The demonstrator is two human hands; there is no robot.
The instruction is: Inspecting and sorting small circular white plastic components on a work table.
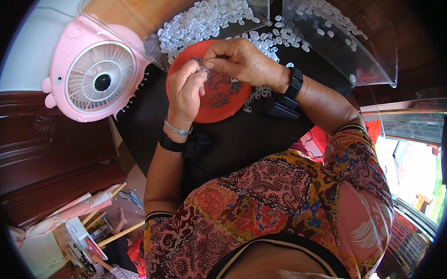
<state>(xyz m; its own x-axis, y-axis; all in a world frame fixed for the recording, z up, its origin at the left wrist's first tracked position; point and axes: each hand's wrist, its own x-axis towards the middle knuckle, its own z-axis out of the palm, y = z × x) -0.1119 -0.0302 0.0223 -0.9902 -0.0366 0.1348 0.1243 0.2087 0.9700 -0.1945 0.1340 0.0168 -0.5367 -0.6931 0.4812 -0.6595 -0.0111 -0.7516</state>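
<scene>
Both my hands meet above a round red dish (224, 112) that holds many thin dark metal pieces (218, 90). My left hand (184, 94) is closed, with a small white plastic piece (203, 69) pinched between thumb and forefinger. Bent at the knuckles, my right hand (243, 64) closes thumb and forefinger right beside that piece. Whatever lies between the right fingertips is too small to make out. Loose white pieces with holes in them lie around the dish, and a large heap of white pieces (203, 23) rises just beyond it.
A pink animal-shaped fan (95, 71) stands at the left of the black table (150, 122). Clear plastic bins (345, 50) with white pieces sit at the far side. Another person's hand (98, 258) shows at lower left, near a white basket (80, 233).
</scene>
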